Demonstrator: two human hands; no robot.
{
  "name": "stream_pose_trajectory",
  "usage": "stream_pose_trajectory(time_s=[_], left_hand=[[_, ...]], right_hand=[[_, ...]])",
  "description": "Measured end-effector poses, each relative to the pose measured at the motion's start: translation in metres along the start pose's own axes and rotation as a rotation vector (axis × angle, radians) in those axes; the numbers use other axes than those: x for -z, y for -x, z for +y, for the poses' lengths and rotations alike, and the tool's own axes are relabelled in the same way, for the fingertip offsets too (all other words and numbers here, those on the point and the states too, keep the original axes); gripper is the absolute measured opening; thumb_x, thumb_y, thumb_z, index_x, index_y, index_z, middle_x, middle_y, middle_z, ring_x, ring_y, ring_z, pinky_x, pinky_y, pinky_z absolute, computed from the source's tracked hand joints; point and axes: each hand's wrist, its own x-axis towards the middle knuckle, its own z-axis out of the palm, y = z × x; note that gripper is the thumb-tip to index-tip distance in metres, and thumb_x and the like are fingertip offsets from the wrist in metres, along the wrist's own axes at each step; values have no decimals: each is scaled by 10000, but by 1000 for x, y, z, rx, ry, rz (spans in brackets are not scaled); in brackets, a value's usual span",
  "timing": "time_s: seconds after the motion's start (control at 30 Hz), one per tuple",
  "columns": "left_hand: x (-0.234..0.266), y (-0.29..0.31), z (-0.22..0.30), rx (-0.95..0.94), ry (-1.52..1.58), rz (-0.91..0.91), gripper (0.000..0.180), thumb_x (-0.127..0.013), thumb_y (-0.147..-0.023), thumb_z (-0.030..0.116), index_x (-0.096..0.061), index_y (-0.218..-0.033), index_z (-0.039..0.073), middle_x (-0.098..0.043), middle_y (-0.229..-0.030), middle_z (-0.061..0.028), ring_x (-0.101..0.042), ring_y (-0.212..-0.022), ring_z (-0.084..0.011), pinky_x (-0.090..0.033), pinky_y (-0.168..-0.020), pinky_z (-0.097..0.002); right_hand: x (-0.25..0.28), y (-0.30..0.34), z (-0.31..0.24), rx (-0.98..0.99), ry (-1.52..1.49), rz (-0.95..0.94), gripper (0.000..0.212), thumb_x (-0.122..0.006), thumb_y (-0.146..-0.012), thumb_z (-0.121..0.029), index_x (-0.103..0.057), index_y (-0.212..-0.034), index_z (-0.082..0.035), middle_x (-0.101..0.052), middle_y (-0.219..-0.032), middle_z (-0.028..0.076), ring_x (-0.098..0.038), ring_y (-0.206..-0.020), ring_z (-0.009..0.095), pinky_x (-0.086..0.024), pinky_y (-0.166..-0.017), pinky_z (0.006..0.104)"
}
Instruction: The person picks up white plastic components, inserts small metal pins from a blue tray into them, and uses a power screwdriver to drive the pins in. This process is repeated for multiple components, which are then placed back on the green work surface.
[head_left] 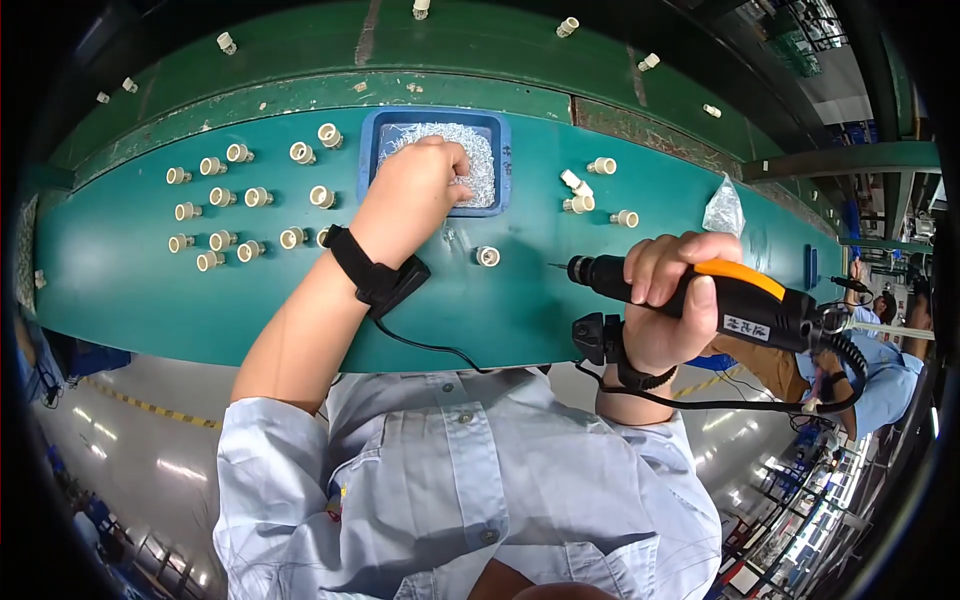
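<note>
My right hand (680, 300) is wrapped round a black electric screwdriver (755, 318) with an orange strip, its thin bit pointing left above the table. My left hand (425, 185) reaches over a blue tray (505, 195) of small silvery metal pieces (475, 155), probably screws. Its thumb and fingers are bent together in a pinch; whatever lies between them is too small to make out. One cream lamp-socket-like part (487, 257) stands on the table between my hands. Both wrists wear black bands with small boxes and cables.
Several similar cream parts (222, 197) stand in loose rows at the left, and a few more (602, 166) at the right. A clear plastic bag (725, 207) lies near the right hand. Beyond the table's raised edge runs a green belt (480, 45) carrying spaced parts. A co-worker (880, 370) is at the right.
</note>
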Motion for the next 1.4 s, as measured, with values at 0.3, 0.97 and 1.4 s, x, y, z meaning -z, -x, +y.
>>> stream_pose_trajectory(time_s=[0.3, 0.97, 1.4], left_hand=[[2, 3, -6, -34, -28, 154, 70, -672, -779, 29, -695, -846, 28, -649, -862, -138, -636, -776, -321, -520, -716, -392], [9, 18, -8, 36, 148, 197, 118, -653, -814, 46, -695, -913, -2, -690, -882, -187, -667, -794, -339, -541, -709, -390], [-1, 20, -7, -73, -65, 295, 97, -684, -798, 61, -716, -889, 48, -639, -843, -102, -622, -820, -307, -510, -717, -397]], right_hand=[[1, 0, 1, -29, -28, -2, 270, -575, -918, -281, -459, -1002, -52, -447, -609, 0, -433, -511, 119, -391, -541, 289], [-24, -24, 0, -13, -101, -133, 254, -550, -920, -269, -479, -1006, -41, -445, -625, 7, -424, -524, 113, -356, -531, 276], [-13, -9, -6, -23, -111, -37, 392, -635, -909, -286, -474, -1101, 16, -491, -616, 34, -500, -507, 150, -440, -526, 306]])
